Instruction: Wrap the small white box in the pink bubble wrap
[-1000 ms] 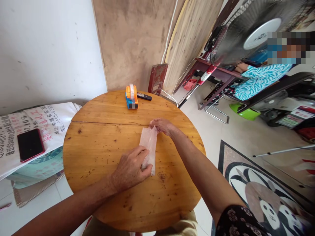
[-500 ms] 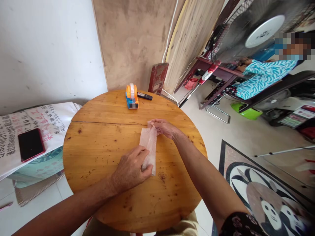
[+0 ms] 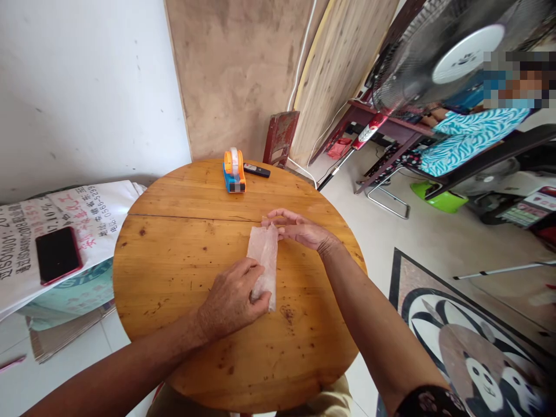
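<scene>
A folded strip of pale pink, see-through bubble wrap [image 3: 264, 249] lies lengthwise on the round wooden table [image 3: 174, 249]. My left hand [image 3: 237, 292] holds its near left part, fingers curled on top and the thumb at the lower end. At the far right corner is my right hand [image 3: 302, 229], its fingers apart and the tips beside or just touching the wrap's edge. Whether anything is inside the wrap cannot be made out.
An orange and blue tape dispenser [image 3: 234, 171] and a black remote [image 3: 256, 170] sit at the table's far side. To the left, a phone [image 3: 58, 255] rests on a printed sack [image 3: 104, 202]. A standing fan [image 3: 467, 55] and a seated person [image 3: 473, 139] are at right.
My right hand has shifted slightly right and its fingers have spread from the wrap's far corner. My left hand and the wrap stay almost where they were.
</scene>
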`<state>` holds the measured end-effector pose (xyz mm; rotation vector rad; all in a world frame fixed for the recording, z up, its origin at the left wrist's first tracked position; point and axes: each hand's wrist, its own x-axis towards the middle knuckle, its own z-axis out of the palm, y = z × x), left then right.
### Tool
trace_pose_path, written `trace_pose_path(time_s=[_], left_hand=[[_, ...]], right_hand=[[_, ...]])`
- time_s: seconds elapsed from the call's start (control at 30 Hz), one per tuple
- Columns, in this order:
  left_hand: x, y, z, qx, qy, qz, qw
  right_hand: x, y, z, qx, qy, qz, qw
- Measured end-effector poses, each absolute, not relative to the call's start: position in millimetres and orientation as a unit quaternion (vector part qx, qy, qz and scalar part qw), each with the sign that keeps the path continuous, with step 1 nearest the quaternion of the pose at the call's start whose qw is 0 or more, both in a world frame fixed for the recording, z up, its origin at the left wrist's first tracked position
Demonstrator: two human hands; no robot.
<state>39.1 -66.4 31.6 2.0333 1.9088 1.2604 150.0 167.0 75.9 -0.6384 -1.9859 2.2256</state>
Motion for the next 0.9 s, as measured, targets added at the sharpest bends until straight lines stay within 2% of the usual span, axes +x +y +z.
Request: trace_pose_path(time_s=[0.23, 0.47, 0.7, 0.9], left_hand=[[38.7, -65.7, 31.1, 0.664, 0.621, 0.415, 0.042], [38.7, -66.0, 32.4, 0.667, 0.619, 0.412, 0.051], [38.6, -66.7, 34.5, 0.667, 0.620, 0.409, 0.065], [37.3, -68.5, 37.4, 0.683, 0.620, 0.384, 0.041]], right_hand=[[142.5, 170.4, 69.4, -0.207, -0.664, 0.718, -0.004], [132.1, 165.1, 68.6, -0.235, -0.715, 0.659, -0.006], [120.7, 155.6, 55.8, -0.281, -0.758, 0.588, 0.021], [118.7, 152.9, 34.3, -0.257, -0.798, 0.534, 0.109]])
